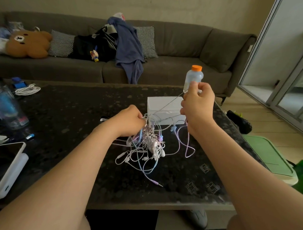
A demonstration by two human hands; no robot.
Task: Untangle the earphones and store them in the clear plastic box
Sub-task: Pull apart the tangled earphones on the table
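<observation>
Earphones (145,146) were heaped in a tangle near the middle of the surface (69,109), just before the clear plastic box (164,103) by the far right edge. The tangle's top was gripped by the left hand (130,121). One taut cable was pinched by the raised right hand (197,102).

Your earphones (145,146) form a white, pink and blue knot, one strand taut toward two o'clock, the clear plastic box (161,104) just beyond at one o'clock.
</observation>
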